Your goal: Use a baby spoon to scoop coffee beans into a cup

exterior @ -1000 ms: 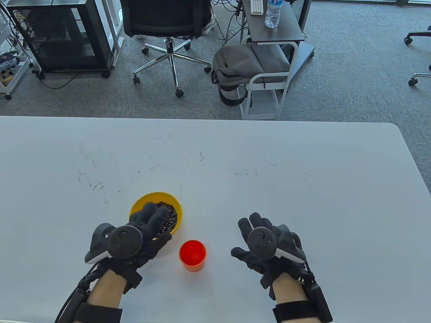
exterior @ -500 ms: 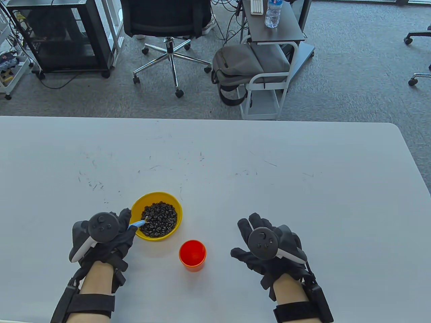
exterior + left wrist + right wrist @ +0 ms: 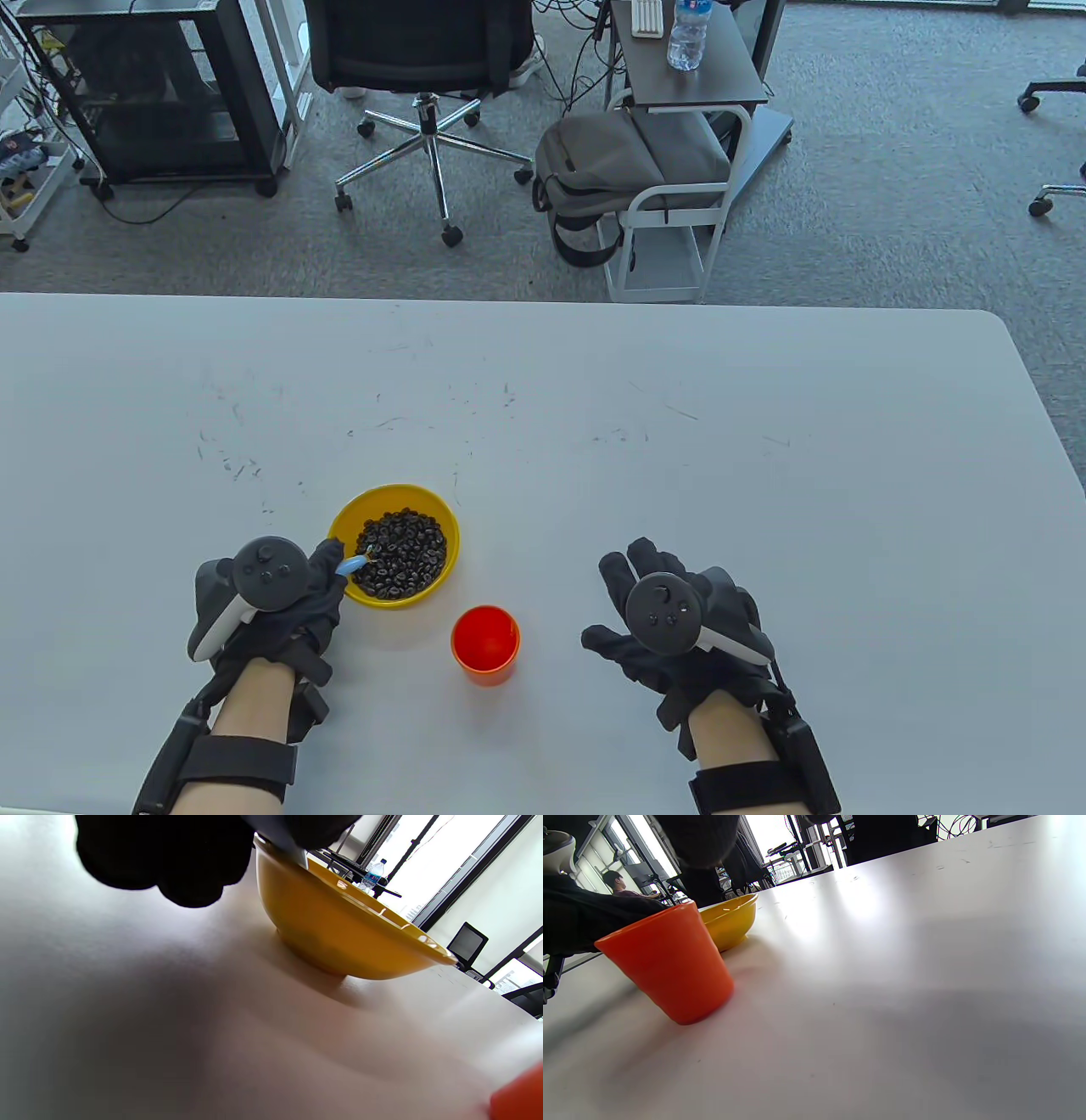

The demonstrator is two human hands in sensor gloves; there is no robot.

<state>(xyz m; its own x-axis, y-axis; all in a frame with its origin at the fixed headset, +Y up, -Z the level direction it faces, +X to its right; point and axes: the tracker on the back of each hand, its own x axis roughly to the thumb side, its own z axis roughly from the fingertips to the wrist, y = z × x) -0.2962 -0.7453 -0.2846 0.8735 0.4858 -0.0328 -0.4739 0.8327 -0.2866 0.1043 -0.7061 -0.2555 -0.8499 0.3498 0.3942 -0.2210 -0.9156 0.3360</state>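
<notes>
A yellow bowl (image 3: 441,518) of dark coffee beans (image 3: 399,552) sits left of centre near the table's front. An orange cup (image 3: 484,643) stands just right and in front of it. My left hand (image 3: 327,573) grips a light-blue baby spoon (image 3: 349,564) at the bowl's left rim, the spoon's tip among the beans. My right hand (image 3: 624,607) rests flat on the table right of the cup, fingers spread, holding nothing. The bowl (image 3: 339,929) shows from the side in the left wrist view. The cup (image 3: 670,967) and bowl (image 3: 729,923) show in the right wrist view.
The white table (image 3: 679,424) runs wide behind and to the right of the bowl, its right edge near my right hand's side. Beyond the far edge are an office chair (image 3: 424,68), a grey backpack (image 3: 611,170) and a small cart (image 3: 687,93).
One second ago my left hand lay over the bowl. It then drew back to the left rim with the spoon showing, and has since shifted slightly right. My right hand has not moved.
</notes>
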